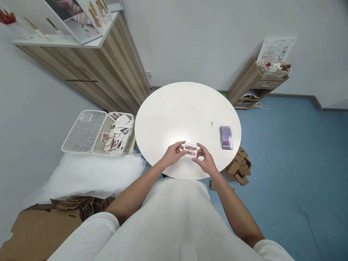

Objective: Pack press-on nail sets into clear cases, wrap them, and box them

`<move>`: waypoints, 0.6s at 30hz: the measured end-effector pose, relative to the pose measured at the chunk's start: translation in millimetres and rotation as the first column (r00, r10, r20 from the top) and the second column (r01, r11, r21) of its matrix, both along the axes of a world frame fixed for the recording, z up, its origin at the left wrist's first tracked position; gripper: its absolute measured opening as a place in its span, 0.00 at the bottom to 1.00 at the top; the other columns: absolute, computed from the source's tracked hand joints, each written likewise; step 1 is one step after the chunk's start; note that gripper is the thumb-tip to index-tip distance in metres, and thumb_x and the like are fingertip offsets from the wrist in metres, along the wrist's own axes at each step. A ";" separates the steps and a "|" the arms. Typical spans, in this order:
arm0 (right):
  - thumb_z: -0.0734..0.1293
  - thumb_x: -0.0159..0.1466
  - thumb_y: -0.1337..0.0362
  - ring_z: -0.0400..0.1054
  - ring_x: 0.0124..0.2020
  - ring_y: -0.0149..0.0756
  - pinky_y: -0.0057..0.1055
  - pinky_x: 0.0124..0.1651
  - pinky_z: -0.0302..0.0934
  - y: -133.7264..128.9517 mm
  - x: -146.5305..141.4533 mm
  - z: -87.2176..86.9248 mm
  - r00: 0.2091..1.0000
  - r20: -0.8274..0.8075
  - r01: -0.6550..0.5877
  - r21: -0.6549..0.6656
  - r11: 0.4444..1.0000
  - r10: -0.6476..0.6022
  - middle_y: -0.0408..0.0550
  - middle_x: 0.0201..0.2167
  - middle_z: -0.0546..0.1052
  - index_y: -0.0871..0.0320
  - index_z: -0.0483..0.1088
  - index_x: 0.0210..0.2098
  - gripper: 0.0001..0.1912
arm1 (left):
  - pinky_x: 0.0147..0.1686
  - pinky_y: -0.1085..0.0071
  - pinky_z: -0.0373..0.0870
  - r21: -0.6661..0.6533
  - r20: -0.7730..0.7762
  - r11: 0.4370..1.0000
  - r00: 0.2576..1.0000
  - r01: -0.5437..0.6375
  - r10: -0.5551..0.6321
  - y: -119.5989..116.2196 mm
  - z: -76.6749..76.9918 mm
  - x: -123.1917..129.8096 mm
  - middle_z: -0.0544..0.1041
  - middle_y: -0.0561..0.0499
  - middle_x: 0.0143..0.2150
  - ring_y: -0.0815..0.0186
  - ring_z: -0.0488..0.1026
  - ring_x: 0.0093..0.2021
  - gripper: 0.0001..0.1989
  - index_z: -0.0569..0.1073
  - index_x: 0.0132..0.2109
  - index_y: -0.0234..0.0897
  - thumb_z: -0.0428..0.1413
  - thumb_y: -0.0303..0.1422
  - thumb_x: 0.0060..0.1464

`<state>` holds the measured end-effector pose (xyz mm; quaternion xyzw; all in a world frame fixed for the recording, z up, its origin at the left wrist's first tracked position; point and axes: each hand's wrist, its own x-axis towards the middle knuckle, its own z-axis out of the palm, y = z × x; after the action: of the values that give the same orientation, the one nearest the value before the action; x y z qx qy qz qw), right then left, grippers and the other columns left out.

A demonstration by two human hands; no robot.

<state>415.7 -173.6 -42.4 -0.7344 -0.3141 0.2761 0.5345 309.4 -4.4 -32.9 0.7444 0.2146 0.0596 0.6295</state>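
Observation:
Over the near part of the white round table [187,105], a small white card of press-on nails [191,149] is held up between both hands. Two rows of dark red and pink patterned nails show on its face. My left hand [174,153] pinches the card's left edge between thumb and fingers. At the opposite edge, my right hand [204,158] grips it the same way. A purple box-like item [226,137], partly blurred, lies on the table to the right of my hands.
Left of the table, a white basket [99,151] holds several nail cards; a second basket [65,145] has clear plastic pieces. White foam sheets [95,174] and flat cardboard [43,232] lie nearer me. Small cardboard boxes [239,166] sit on the floor at right. Wooden cabinets [119,69] stand behind.

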 end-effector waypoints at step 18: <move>0.65 0.54 0.61 0.63 0.29 0.29 0.37 0.42 0.63 61.3 3.8 -27.3 0.875 0.043 -0.473 -0.147 0.869 0.483 0.44 0.36 0.68 0.52 0.44 0.62 0.40 | 0.34 0.72 0.65 0.166 -0.159 0.923 0.915 -0.346 0.371 -7.1 -20.6 -56.9 0.67 0.53 0.38 0.74 0.63 0.27 0.33 0.56 0.58 0.42 0.58 0.33 0.45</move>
<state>419.5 -112.4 -69.7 -0.6779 -0.4877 0.3910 0.3870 252.5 -11.5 -53.5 0.7352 0.4015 0.1183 0.5332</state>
